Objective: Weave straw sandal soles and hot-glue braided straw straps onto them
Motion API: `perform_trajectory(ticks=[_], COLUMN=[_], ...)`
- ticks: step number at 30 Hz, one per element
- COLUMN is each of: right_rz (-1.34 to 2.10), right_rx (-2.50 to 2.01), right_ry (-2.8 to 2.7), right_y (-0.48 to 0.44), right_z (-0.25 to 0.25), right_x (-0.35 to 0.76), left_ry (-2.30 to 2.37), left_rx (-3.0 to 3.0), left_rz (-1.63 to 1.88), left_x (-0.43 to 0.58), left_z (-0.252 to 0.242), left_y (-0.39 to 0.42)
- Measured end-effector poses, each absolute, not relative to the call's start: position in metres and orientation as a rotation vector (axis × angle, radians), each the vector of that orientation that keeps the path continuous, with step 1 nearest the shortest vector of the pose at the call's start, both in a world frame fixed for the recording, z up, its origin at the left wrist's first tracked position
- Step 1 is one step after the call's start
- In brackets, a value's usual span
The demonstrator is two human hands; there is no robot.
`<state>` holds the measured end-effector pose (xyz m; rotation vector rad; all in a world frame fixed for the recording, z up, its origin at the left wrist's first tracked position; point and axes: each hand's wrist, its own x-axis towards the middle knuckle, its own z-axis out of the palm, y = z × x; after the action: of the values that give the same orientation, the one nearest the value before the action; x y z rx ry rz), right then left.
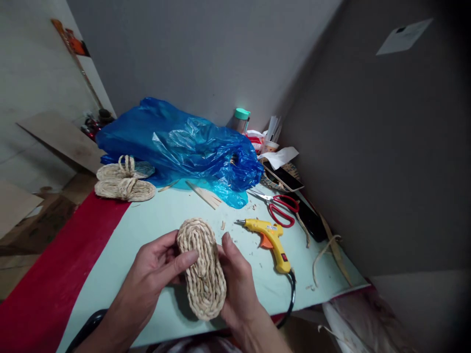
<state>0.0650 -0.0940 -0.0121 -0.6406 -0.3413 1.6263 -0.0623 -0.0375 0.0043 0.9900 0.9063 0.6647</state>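
A woven straw slipper sole [204, 279], long and oval with coiled braid, is held upright above the pale table in both hands. My left hand [158, 269] grips its left edge, thumb lying across the front and fingers behind. My right hand [237, 282] holds the right edge; its thumb points up beside the sole and its fingers are mostly hidden behind. Right of my hands lies a yellow glue gun [270, 240] with an orange trigger and black cord. Beyond it rest red-handled scissors [281, 208], blades pointing left.
Two straw slippers [125, 189] sit at the table's left. A big blue plastic bag [176, 142] covers the back. Straw strips [204, 193] and scraps lie about. A phone [283, 176], a teal-lidded bottle [242, 117] and a paper cup [270, 146] stand near the grey wall.
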Motion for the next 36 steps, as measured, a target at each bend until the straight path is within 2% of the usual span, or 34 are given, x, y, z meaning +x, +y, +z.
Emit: perform_trajectory(ticks=[5,9,18,26,36], right_rz=[0.907,0.668,0.893,1.04,0.996], right_rx=[-0.743,-0.735,-1.257,-1.497,-1.56], right_ry=[-0.27,-0.294,-0.701,-1.183,-1.091], right_y=[-0.093,-0.104,-0.121,-0.119,-0.126], right_z=[-0.002,0.017,-0.018,-0.011,-0.017], right_x=[0.079,0.111,0.108,0.084,0.07], left_ry=[0.875,0.936,0.957,0.914,0.907], left_rx=[1.001,0.809,0.685,0.806,0.863], left_rz=[0.767,0.822,0.835,0.862,0.829], left_x=[-0.062,-0.061,-0.066,-0.06,-0.071], left_z=[0.0,0.004,0.01,0.01,-0.002], left_y=[-0.034,-0.031,-0.021,-0.032,-0.045])
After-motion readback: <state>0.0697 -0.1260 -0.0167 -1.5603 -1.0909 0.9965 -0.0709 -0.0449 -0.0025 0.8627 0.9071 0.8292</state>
